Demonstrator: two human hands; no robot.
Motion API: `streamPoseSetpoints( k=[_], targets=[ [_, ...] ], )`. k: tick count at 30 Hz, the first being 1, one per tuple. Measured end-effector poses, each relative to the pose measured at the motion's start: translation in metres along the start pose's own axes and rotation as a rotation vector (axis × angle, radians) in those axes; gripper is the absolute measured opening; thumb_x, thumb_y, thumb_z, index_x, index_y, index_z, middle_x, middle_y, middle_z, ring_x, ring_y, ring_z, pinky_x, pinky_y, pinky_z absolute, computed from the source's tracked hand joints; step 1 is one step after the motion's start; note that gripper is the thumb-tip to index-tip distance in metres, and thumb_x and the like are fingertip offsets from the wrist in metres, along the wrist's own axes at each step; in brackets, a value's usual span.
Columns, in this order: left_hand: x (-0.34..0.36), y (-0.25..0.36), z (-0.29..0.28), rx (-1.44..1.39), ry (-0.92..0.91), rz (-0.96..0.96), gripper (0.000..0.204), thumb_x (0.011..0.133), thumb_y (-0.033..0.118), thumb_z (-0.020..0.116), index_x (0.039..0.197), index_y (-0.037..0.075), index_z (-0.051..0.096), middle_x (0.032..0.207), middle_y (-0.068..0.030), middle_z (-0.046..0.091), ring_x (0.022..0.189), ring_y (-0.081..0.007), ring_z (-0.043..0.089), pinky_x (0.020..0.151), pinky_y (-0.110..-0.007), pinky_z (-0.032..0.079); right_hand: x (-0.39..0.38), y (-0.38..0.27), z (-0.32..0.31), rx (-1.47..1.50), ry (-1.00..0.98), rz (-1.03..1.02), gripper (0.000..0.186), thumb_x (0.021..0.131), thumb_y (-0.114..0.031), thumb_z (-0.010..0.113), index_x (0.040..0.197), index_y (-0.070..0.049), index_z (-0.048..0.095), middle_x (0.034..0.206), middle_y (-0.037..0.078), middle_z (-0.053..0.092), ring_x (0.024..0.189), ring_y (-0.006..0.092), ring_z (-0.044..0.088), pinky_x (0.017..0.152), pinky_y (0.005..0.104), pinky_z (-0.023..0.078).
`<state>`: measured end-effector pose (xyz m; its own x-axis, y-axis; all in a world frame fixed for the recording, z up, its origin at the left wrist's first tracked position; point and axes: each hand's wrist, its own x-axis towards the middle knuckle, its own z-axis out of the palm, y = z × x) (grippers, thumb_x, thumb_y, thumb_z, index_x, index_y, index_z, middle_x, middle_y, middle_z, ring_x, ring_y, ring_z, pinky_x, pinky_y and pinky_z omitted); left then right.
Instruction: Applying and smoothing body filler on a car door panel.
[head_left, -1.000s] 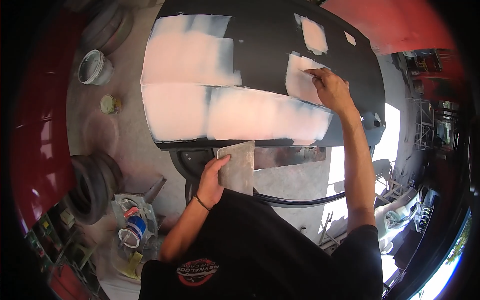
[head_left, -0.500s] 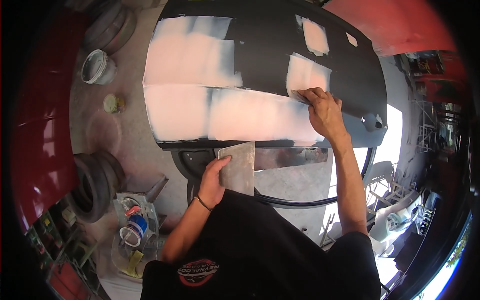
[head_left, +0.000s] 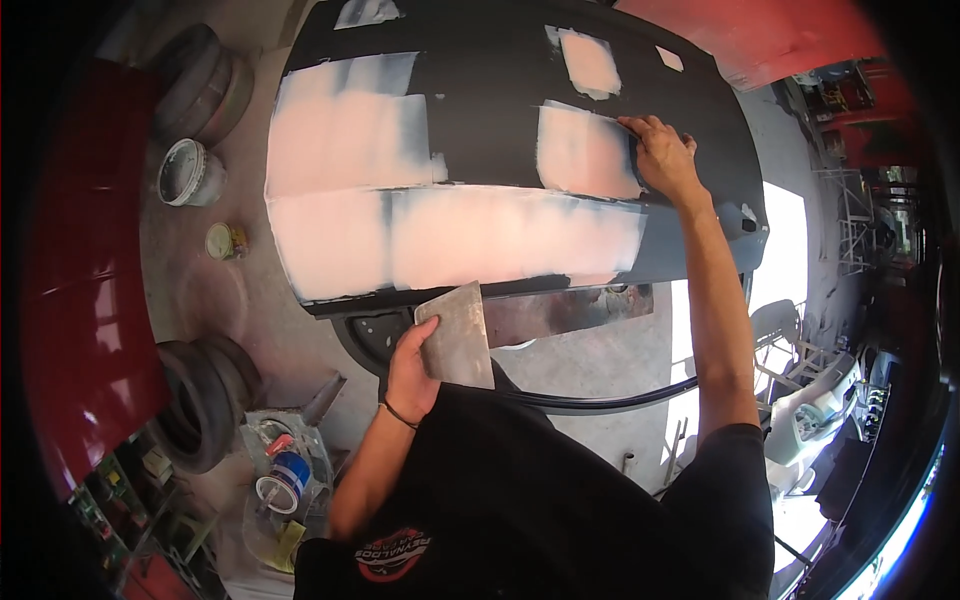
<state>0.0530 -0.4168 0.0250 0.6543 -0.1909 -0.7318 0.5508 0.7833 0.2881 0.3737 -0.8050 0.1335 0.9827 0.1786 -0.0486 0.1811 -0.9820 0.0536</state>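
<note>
Here's the right hand [head_left: 668,160], up on the dark car door [head_left: 480,120], its fingertips [head_left: 628,123] bunched at the upper right corner of a squarish pink patch [head_left: 585,148]! Fingers drawn in close together, knuckles up, wrist bent over the panel; whether a thin tool sits pinched beneath them, I honestly can't tell from this angle. Down below, the left hand [head_left: 410,372] is clamped on the edge of a flat grey plate [head_left: 458,340], thumb laid over its face, a dark band [head_left: 398,415] round the wrist. The two hands are well apart, one out over the door, the other in close to the black shirt [head_left: 500,480].

And what a spread of pink on that door! It lies right in front of the person, with a big pale block [head_left: 345,130] on the left, a long strip [head_left: 510,235] along the near side, and a smaller patch [head_left: 592,62] beyond the right hand. The door's curved black frame [head_left: 610,403] sweeps round nearest the body.

Over on the left, a white bucket [head_left: 212,180] and a small tin [head_left: 240,241] stand on the floor, tyres [head_left: 190,410] lean nearby, and a blue can [head_left: 294,470] sits tilted beside the left forearm.
</note>
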Motion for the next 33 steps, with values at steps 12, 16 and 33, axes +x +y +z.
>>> streamPoseSetpoints(
  k=[12,16,33],
  targets=[
    [-0.008,0.007,0.012,-0.026,-0.017,0.003,0.035,0.112,0.026,0.067,0.139,0.004,0.073,0.132,-0.0061,0.08,0.123,-0.0238,0.076,0.113,-0.042,0.056,-0.153,-0.019,0.001,0.042,0.031,-0.136,0.056,0.099,0.004,0.061,0.15,-0.019,0.073,0.147,0.001,0.07,0.139,0.0287,0.064,0.127,0.0681,0.036],
    [-0.007,0.006,0.01,-0.019,-0.03,-0.008,0.036,0.112,0.026,0.067,0.141,0.004,0.072,0.134,-0.0064,0.08,0.124,-0.0241,0.076,0.113,-0.043,0.056,-0.13,-0.009,-0.015,0.131,0.097,-0.046,0.054,0.101,0.003,0.061,0.149,-0.02,0.073,0.143,0.002,0.073,0.138,0.0283,0.065,0.127,0.0715,0.034],
    [-0.009,0.007,0.016,-0.049,-0.032,-0.004,0.035,0.112,0.028,0.066,0.139,0.006,0.073,0.133,-0.0069,0.08,0.124,-0.0268,0.075,0.113,-0.045,0.056,-0.115,-0.01,0.01,0.135,0.034,-0.052,0.052,0.097,0.004,0.059,0.141,-0.019,0.075,0.14,0.003,0.07,0.134,0.0307,0.064,0.112,0.0613,0.046]
  ],
)
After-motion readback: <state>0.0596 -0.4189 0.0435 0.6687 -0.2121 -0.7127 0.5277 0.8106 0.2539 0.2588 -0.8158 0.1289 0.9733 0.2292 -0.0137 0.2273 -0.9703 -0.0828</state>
